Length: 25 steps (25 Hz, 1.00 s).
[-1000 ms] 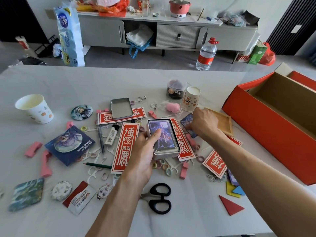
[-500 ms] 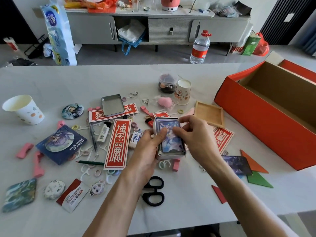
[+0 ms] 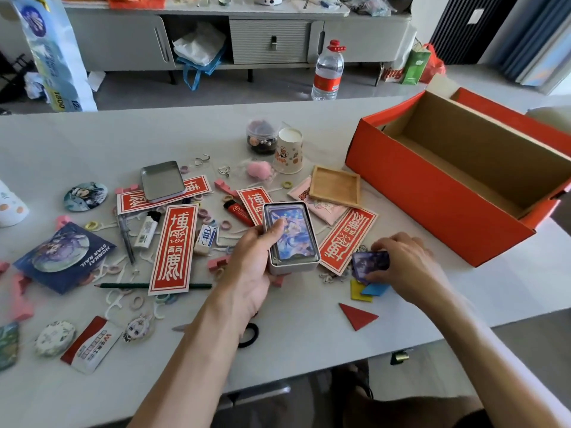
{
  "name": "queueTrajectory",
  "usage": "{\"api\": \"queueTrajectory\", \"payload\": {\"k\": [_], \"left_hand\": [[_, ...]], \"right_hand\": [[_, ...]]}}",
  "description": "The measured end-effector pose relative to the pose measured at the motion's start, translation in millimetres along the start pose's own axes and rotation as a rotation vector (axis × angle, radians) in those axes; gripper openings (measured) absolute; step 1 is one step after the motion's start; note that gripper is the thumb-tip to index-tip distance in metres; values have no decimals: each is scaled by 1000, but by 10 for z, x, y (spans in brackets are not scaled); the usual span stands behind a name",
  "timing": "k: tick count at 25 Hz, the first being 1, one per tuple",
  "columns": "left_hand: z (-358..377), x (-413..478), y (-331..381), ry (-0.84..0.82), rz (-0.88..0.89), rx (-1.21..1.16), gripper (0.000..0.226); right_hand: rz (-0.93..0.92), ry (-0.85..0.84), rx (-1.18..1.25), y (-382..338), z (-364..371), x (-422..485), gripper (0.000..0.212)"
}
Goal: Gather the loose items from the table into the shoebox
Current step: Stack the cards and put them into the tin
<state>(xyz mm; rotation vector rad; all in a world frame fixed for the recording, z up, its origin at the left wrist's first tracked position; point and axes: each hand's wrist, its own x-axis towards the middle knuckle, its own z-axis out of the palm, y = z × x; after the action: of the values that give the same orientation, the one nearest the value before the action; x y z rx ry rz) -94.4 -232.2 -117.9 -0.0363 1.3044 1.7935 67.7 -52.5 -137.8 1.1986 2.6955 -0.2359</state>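
Two hands are working over the cluttered tabletop (image 3: 309,350). The left hand (image 3: 253,267) is gripping a small metal tin (image 3: 290,239) with picture cards showing inside, thumb pressing on the top card. The right hand (image 3: 401,261) is pinching a dark card (image 3: 367,262) lying just beside coloured flat shapes (image 3: 367,290). The open orange shoebox (image 3: 438,199) is sitting at the right, well apart from the tin.

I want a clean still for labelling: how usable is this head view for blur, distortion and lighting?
Head view: soft even daylight, faint shadows, no harsh glare on the table; wide-angle bending warps the shoebox and the edges; card tin in the left hand is readable, right hand slightly soft.
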Motion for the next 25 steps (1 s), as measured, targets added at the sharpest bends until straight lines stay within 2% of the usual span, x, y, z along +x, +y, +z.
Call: {"api": "queueTrajectory", "payload": {"k": [4, 8, 11, 15, 17, 18, 20, 22, 25], "left_hand": [[27, -4, -22, 16, 15, 33, 37], [27, 33, -12, 32, 38, 43, 41], [28, 51, 0, 15, 51, 27, 42], [9, 52, 19, 38, 71, 36, 38], [-13, 32, 24, 20, 79, 13, 36], [-31, 22, 23, 1, 82, 13, 36], [-78, 3, 28, -24, 82, 34, 34], [-152, 8, 67, -12, 86, 27, 31], [-254, 31, 143, 25, 90, -40, 29]], "right_hand": [[-60, 84, 0, 22, 44, 40, 56], [-113, 127, 126, 16, -13, 83, 24], [-114, 70, 423, 59, -165, 47, 10], [-113, 242, 1029, -185, -457, -63, 14], [-137, 163, 1278, -551, -541, -65, 22], [-154, 99, 1307, -754, -534, -54, 30], [-229, 54, 1162, -1109, -445, -37, 40], [-273, 109, 1026, -1329, -351, -27, 38], [-266, 139, 1037, -1417, -263, -4, 37]]}}
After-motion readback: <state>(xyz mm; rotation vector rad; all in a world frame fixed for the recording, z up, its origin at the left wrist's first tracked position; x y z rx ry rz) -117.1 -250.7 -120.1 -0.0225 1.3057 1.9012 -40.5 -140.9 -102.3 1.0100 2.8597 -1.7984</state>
